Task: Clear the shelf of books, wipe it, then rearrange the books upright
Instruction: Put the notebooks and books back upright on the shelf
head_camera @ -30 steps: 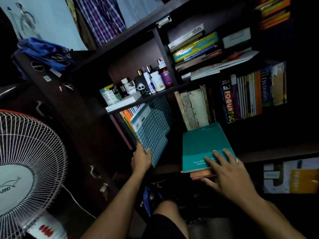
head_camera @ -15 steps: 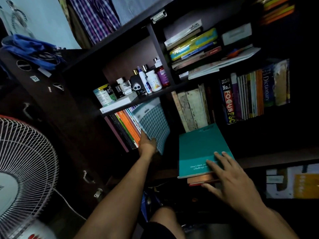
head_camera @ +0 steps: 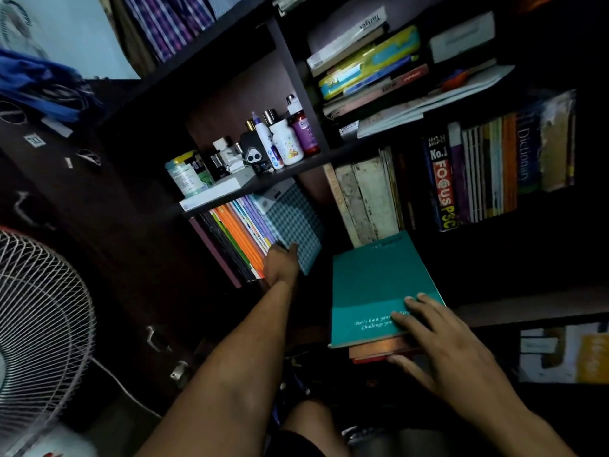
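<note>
left hand (head_camera: 280, 263) gripping checked book (head_camera: 296, 222) at ten o'clock of teal book (head_camera: 375, 285), right hand (head_camera: 441, 341) flat, open on it

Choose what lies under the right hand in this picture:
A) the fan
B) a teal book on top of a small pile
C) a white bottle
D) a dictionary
B: the right hand rests with spread fingers on the teal book, which lies flat on other books.
</note>
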Motion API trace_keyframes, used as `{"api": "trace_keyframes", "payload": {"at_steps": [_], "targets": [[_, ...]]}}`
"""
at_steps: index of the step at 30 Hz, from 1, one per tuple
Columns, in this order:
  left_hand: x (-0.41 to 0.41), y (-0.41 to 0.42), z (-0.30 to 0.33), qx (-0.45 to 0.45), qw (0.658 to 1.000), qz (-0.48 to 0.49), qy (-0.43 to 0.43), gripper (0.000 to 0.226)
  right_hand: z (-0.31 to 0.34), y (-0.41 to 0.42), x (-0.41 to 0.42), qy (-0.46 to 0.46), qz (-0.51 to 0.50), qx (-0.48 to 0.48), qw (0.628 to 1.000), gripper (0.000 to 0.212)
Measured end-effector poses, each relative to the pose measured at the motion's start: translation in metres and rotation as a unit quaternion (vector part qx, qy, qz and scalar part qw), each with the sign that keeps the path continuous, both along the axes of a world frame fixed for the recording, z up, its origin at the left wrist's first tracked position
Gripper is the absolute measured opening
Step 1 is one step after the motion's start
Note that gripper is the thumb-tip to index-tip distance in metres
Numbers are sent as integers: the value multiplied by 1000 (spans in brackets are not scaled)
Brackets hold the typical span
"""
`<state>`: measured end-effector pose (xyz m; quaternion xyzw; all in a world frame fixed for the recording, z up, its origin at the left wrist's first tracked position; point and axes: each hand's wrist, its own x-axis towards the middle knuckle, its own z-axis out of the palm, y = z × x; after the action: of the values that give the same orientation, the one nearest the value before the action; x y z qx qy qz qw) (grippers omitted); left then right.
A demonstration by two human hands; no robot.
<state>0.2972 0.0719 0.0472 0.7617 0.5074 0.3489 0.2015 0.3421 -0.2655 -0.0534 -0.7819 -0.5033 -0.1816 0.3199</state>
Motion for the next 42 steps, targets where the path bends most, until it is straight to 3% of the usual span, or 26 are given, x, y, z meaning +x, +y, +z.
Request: {"api": "trace_keyframes", "payload": {"at_steps": [4, 9, 11, 14, 16, 19, 24, 27, 30, 36, 40, 42], "targets": [[7, 9, -5, -8, 1000, -3, -16, 36, -2, 1, 1, 10, 12, -10, 1000, 65], [30, 86, -33, -84, 992, -22, -96, 59, -2, 0, 0, 18, 14, -9, 1000, 66], [37, 97, -43, -109, 984, -28, -138, 48, -2, 0, 0, 19, 14, -6, 1000, 66], [27, 43, -31, -91, 982, -22, -164, 29, -1, 1, 0, 26, 16, -5, 1000, 67], [16, 9, -26, -64, 988, -30, -140, 29, 1, 0, -1, 33, 20, -6, 999, 67], [-3, -38, -32, -34, 996, -86, 0, 31, 0, -2, 0, 38, 25, -6, 999, 68], [-33, -95, -36, -135, 969, -204, 47, 67, 5, -2, -1, 33, 42, -14, 998, 68], [-47, -105, -30, -275, 938, -208, -43, 75, 7, 0, -2, 32, 62, -10, 997, 64], [-63, -110, -27, -371, 892, -204, -159, 62, 5, 2, -5, 37, 67, 5, 997, 68], [-113, -99, -35, -301, 903, -168, -255, 30, 1, 9, -21, 67, 10, 2, 998, 80], [-163, -76, -32, -198, 915, -112, -334, 37, -4, 21, -26, 29, 13, -25, 999, 54], [-186, -59, -28, -105, 934, -70, -333, 40, -1, 37, -34, 19, 34, -31, 999, 58]]}}
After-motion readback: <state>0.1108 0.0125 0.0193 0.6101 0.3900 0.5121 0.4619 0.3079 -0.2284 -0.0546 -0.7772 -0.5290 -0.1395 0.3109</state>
